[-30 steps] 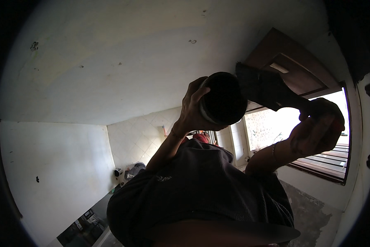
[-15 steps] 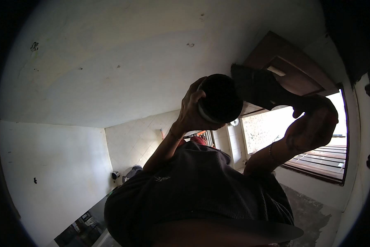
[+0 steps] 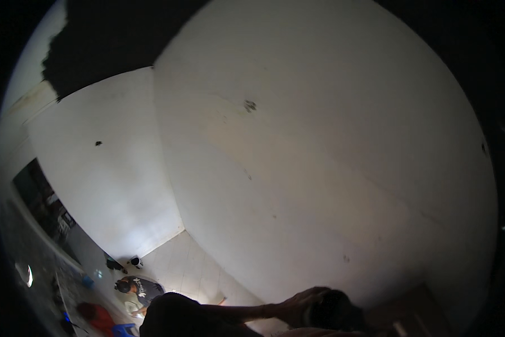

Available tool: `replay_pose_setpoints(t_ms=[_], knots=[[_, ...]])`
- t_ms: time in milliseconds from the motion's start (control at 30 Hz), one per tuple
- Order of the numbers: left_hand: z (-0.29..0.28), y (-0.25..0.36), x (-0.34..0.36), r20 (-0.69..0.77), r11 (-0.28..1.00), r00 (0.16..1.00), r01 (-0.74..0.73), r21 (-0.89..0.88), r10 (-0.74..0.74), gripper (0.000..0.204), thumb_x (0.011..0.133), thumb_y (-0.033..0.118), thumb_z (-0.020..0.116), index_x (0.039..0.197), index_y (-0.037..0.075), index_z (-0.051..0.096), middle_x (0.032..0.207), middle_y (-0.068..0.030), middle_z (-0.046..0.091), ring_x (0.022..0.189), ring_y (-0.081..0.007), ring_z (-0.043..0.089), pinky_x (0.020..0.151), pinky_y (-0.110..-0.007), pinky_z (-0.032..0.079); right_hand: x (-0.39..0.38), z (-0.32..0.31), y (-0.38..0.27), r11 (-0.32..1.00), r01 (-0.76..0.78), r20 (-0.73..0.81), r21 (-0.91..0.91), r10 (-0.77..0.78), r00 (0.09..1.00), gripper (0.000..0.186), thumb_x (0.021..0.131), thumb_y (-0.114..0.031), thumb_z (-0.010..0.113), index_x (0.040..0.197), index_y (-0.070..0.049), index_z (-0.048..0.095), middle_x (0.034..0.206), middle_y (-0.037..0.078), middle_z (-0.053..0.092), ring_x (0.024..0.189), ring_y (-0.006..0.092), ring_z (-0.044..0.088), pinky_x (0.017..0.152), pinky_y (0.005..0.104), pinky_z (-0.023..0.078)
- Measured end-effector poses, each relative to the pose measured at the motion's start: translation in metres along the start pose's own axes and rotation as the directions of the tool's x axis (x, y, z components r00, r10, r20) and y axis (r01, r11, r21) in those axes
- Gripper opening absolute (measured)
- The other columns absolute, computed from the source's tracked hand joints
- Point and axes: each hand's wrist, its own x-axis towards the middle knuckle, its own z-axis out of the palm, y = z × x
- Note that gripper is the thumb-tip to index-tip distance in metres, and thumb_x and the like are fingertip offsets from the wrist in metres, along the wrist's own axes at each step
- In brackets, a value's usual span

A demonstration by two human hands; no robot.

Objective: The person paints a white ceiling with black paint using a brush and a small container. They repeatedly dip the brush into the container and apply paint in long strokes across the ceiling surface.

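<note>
My left hand (image 3: 298,308) is at the bottom of the view, low against the big pale wall (image 3: 320,168). Its fingers curl round the side of a dark, round pot (image 3: 332,310), whose contents are too dark to make out. A strip of skin shows at the lower edge below the pot, but I cannot tell whose part of which arm it is. My right hand is out of sight, as is the wide brush it held.
Far below on the left, a person in a dark shirt (image 3: 146,289) is on the tiled floor (image 3: 182,261), near a small bucket (image 3: 136,262). A blue stool (image 3: 124,330) stands by a red-clad figure (image 3: 99,317). Brown wooden panelling (image 3: 415,312) is at lower right.
The view has swung up and left, bringing the wall corner and the people below into sight. My left hand and the pot now sit lower in view. My right hand and brush have left it.
</note>
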Motion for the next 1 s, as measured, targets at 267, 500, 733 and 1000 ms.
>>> replay_pose_setpoints(t_ms=[267,500,733,1000], knots=[[-0.04,0.009,-0.02,-0.113,0.986,0.993,-0.02,0.165,0.039,0.102,0.064,0.044,0.097,0.142,0.013,0.038,0.151,-0.0316,0.04,0.139,-0.0523,0.044,0.112,-0.057,0.043,-0.011,0.016,-0.023,0.959,-0.062,0.212,0.278,0.001,0.977,0.013,0.099,-0.007,0.066,0.108,0.002,0.068,0.081,0.013,0.07,0.061,0.0182,0.065,0.051,0.0287,0.05],[-0.046,0.02,-0.037,-0.2,0.959,0.979,0.016,0.284,0.042,0.101,0.065,0.044,0.097,0.142,0.014,0.037,0.152,-0.0317,0.04,0.139,-0.0525,0.043,0.112,-0.058,0.043,-0.015,0.014,-0.022,0.908,-0.093,0.324,0.409,-0.049,0.945,0.01,0.096,-0.007,0.07,0.102,0.002,0.069,0.081,0.014,0.072,0.063,0.0193,0.068,0.053,0.0294,0.054],[-0.06,0.019,-0.041,-0.23,0.931,0.972,0.048,0.363,0.04,0.1,0.066,0.043,0.096,0.142,0.014,0.037,0.152,-0.0317,0.039,0.139,-0.0526,0.043,0.112,-0.058,0.043,-0.023,0.013,-0.013,0.861,-0.114,0.339,0.495,-0.071,0.938,0.01,0.094,-0.007,0.074,0.096,0.002,0.07,0.081,0.014,0.074,0.066,0.0205,0.071,0.055,0.0302,0.057],[-0.063,0.021,-0.038,-0.26,0.917,0.966,0.097,0.387,0.007,0.099,0.067,0.043,0.096,0.142,0.015,0.036,0.153,-0.0318,0.038,0.14,-0.0528,0.042,0.112,-0.059,0.043,-0.017,0.008,-0.019,0.832,-0.162,0.415,0.53,-0.088,0.905,0.008,0.092,-0.003,0.076,0.096,0.0,0.07,0.081,0.012,0.074,0.065,0.0174,0.071,0.058,0.0302,0.057]])
